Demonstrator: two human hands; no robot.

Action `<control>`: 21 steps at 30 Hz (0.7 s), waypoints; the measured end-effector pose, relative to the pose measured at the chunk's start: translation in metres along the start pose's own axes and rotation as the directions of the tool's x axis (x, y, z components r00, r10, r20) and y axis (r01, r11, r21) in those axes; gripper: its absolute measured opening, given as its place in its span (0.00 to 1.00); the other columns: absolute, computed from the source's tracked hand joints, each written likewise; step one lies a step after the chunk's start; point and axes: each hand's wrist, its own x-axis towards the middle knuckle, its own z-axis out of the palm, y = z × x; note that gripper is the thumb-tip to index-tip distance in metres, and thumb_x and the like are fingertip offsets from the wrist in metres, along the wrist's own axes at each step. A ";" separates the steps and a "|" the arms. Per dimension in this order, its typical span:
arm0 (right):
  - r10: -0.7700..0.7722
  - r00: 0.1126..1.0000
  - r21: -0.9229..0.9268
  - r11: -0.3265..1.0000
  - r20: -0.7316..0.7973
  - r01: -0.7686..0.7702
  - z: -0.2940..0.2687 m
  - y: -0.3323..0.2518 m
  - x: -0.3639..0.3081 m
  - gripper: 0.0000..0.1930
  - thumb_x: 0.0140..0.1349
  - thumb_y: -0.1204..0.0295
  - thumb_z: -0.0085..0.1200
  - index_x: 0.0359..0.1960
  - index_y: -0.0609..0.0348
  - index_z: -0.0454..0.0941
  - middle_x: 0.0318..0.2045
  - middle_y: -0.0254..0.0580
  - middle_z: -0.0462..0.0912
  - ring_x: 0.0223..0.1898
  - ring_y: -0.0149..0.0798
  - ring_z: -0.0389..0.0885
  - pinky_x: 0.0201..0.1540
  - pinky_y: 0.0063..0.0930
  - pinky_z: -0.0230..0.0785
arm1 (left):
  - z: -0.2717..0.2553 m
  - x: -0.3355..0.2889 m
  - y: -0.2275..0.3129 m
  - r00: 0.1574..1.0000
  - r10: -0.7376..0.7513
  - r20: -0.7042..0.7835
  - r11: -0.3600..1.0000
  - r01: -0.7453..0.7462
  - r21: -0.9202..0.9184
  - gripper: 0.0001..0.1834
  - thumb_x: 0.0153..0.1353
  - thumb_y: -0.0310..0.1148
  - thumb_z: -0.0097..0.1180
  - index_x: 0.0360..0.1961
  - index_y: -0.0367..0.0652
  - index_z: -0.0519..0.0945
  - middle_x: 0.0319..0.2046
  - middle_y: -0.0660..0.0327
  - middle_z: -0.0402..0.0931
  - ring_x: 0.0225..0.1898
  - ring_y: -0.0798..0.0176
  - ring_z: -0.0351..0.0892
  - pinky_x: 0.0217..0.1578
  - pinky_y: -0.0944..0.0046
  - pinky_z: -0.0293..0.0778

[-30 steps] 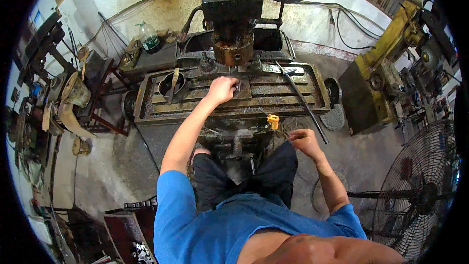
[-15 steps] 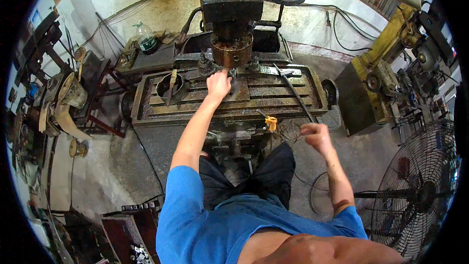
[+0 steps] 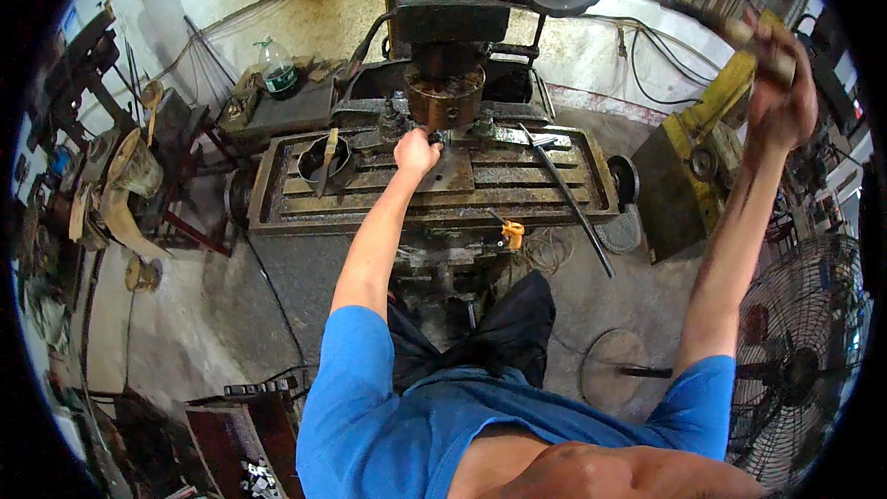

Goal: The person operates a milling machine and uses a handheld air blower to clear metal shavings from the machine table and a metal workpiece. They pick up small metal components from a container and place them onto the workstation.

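My left hand (image 3: 416,153) reaches onto the slotted milling machine table (image 3: 370,208), just below the round, rusty-brown spindle head (image 3: 445,97). Its fingers are closed at a small dark metal piece (image 3: 437,138), largely hidden by the hand. High on the right, my right hand (image 3: 787,106) is wrapped around the pale grip of a long machine lever (image 3: 707,18); both are slightly blurred. A long T-shaped bar wrench (image 3: 568,189) lies slanted across the table's right side, its near end sticking out over the front edge, with neither hand touching it.
A round pot (image 3: 344,169) with a brush (image 3: 328,155) in it sits on the table's left. An orange fitting (image 3: 512,236) is at the front edge. A large fan (image 3: 795,360) stands right, beside a yellow-and-grey machine (image 3: 679,166). A plastic bottle (image 3: 275,69) is at back left.
My right hand has gone from the near end of the bar wrench up and right to the lever, whose grip has swung downward. My left hand has stayed nearly in place.
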 end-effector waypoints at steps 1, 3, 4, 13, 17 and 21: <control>-0.050 0.999 -0.130 0.990 0.007 0.050 0.012 -0.009 -0.026 0.32 0.49 0.51 0.49 0.42 0.75 0.70 0.40 0.57 0.74 0.50 0.59 0.68 0.59 0.50 0.52 | 0.005 0.003 0.000 1.000 -0.005 0.017 1.000 0.005 0.010 0.16 0.42 0.42 0.63 0.28 0.42 0.79 0.28 0.51 0.77 0.33 0.50 0.77 0.34 0.55 0.73; -0.041 0.997 -0.225 0.974 -0.072 0.024 0.010 -0.010 -0.077 0.30 0.48 0.52 0.50 0.37 0.74 0.72 0.40 0.59 0.74 0.50 0.62 0.69 0.57 0.54 0.52 | 0.018 0.011 0.000 0.998 -0.004 0.061 0.999 0.002 0.038 0.16 0.42 0.42 0.63 0.27 0.42 0.80 0.28 0.51 0.77 0.32 0.50 0.77 0.33 0.54 0.73; -0.017 0.990 -0.185 0.983 -0.137 -0.009 0.024 0.004 -0.097 0.26 0.47 0.55 0.50 0.32 0.74 0.73 0.40 0.61 0.74 0.48 0.63 0.70 0.55 0.57 0.52 | 0.012 0.005 -0.012 1.000 -0.020 0.020 0.999 0.019 0.033 0.16 0.41 0.42 0.63 0.27 0.42 0.80 0.27 0.50 0.77 0.32 0.49 0.77 0.33 0.54 0.73; -0.025 0.990 -0.302 0.953 -0.136 -0.017 0.035 -0.010 -0.079 0.15 0.41 0.71 0.42 0.26 0.74 0.72 0.27 0.51 0.74 0.39 0.48 0.75 0.57 0.61 0.52 | 0.023 0.013 -0.011 0.998 0.040 -0.047 0.998 -0.042 -0.037 0.20 0.42 0.44 0.64 0.18 0.34 0.77 0.20 0.48 0.76 0.27 0.47 0.77 0.29 0.53 0.72; -0.027 0.988 -0.276 0.961 -0.153 -0.017 0.045 -0.005 -0.103 0.13 0.40 0.72 0.42 0.24 0.72 0.72 0.24 0.47 0.72 0.36 0.46 0.74 0.57 0.60 0.51 | 0.026 0.011 -0.018 0.990 0.063 -0.127 0.997 -0.067 -0.027 0.22 0.41 0.44 0.64 0.12 0.33 0.75 0.16 0.48 0.74 0.24 0.46 0.76 0.26 0.53 0.71; -0.060 0.982 -0.324 0.946 -0.176 0.000 0.048 0.003 -0.124 0.13 0.41 0.69 0.47 0.24 0.71 0.72 0.24 0.48 0.73 0.35 0.45 0.73 0.56 0.59 0.53 | 0.017 0.007 -0.005 0.999 -0.012 0.044 1.000 0.012 0.005 0.18 0.42 0.43 0.63 0.22 0.35 0.79 0.25 0.48 0.77 0.31 0.48 0.77 0.32 0.54 0.73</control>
